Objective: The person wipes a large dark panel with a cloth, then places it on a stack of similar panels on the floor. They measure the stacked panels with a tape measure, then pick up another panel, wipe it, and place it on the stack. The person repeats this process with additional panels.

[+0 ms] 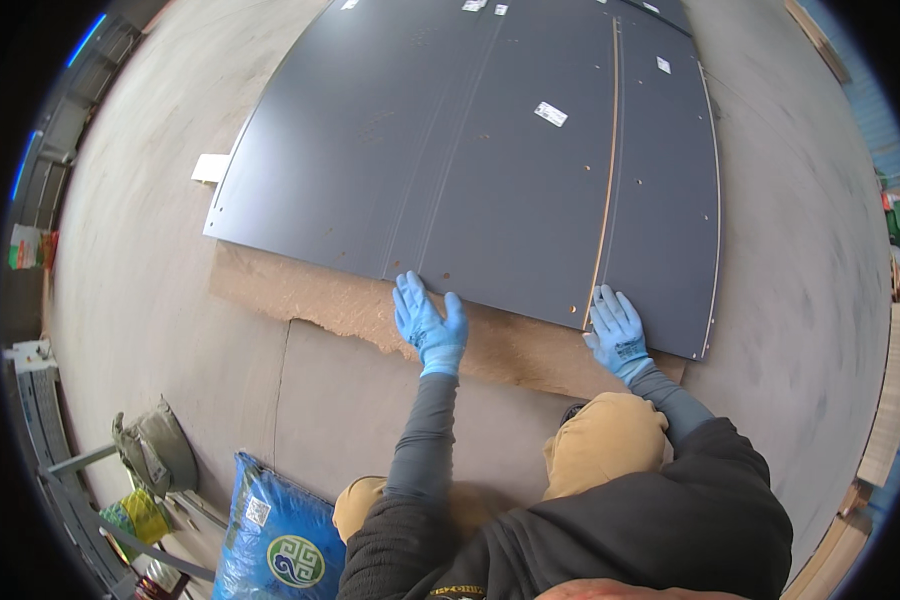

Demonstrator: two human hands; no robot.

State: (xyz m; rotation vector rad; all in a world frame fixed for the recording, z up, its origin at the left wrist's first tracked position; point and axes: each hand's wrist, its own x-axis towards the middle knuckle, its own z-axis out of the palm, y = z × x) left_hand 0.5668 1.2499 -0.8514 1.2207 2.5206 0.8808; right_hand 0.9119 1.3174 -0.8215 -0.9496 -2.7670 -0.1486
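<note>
Dark grey furniture panels point(510, 190) lie flat side by side, with drilled holes along their near ends and several white labels on top. My left hand point(430, 322), in a blue glove, rests at the near edge of the wide panels with its fingers stretched and nothing held. My right hand point(617, 330), gloved the same way, lies flat with fingers spread by the near end of the narrow right panel point(660, 210), next to a pale brown strip point(606, 200) running along the seam. Torn brown cardboard point(310, 295) shows beneath the panels.
A blue plastic sack point(270, 530) lies at the lower left, beside a metal frame point(130, 530) with a grey-green bag point(157, 450) on it. A white piece point(210, 168) sticks out at the panels' left edge. Wooden boards point(888, 395) line the right side.
</note>
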